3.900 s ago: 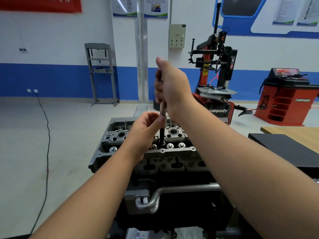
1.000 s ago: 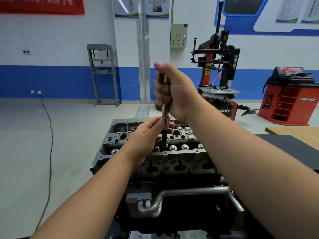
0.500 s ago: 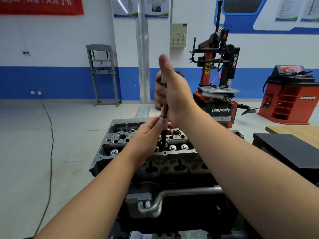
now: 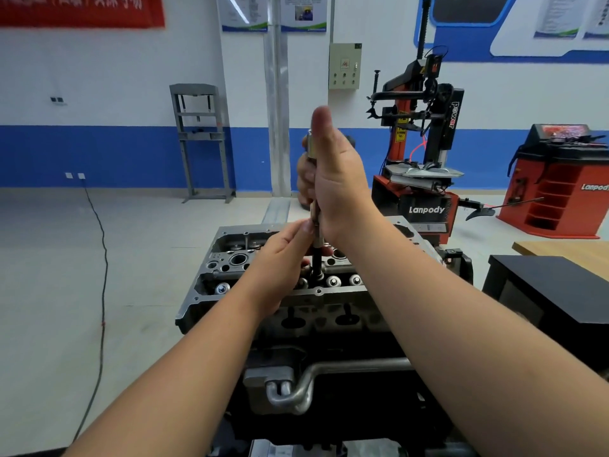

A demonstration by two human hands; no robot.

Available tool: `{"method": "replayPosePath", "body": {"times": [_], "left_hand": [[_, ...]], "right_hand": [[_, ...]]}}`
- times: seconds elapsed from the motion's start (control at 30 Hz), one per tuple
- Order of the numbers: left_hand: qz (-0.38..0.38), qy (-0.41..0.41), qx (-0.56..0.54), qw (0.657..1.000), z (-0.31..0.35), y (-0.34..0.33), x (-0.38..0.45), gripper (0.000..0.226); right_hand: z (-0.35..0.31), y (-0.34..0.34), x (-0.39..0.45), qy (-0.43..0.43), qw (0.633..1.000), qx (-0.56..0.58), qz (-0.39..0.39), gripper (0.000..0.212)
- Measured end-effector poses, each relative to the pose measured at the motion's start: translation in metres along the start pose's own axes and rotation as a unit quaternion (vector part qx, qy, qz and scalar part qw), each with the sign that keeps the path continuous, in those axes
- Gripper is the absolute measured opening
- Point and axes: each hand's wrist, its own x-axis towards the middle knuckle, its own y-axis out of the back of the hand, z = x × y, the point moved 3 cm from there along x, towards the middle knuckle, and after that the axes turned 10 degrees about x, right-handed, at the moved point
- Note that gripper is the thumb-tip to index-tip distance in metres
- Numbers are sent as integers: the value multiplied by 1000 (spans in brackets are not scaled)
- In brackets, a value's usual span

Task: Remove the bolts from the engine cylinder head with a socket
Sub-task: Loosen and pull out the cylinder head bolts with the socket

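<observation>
Over cylinder head point(image 4: 230, 258), our right hand point(image 4: 336, 179) grips socket extension point(image 4: 315, 239), thumb now raised; left hand point(image 4: 280, 258) pinches shaft: tool still seated, bolt point(image 4: 318, 278) still loosening.

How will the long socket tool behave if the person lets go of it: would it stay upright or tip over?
The socket tool is a thin, straight metal shaft, so it is probably stiff. Standing tall on a narrow tip in the cylinder head, it would likely tip without the right hand and left hand steadying it. Being round, it may roll if laid down.
</observation>
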Motion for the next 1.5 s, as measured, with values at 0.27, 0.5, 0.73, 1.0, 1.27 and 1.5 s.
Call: {"method": "replayPosePath", "body": {"times": [0.27,0.5,0.73,1.0,1.27,1.5], "left_hand": [[83,-22,-10,996,2,-2,5,41],[14,-24,42,999,2,-6,2,27],[76,-8,14,997,0,-4,8,26],[18,-25,39,999,2,-6,4,48],[14,0,-60,998,19,-15,13,27],[31,24,-101,994,4,-24,18,33]], "right_hand": [[-3,9,-1,31,997,-45,49,44],[-2,1,-1,33,998,-28,46,45],[-4,2,-6,91,985,-110,94,40],[-7,-3,3,10,996,-85,26,46],[-19,3,10,-161,983,-29,-87,37],[-22,-1,2,-91,986,-119,72,21]]}}
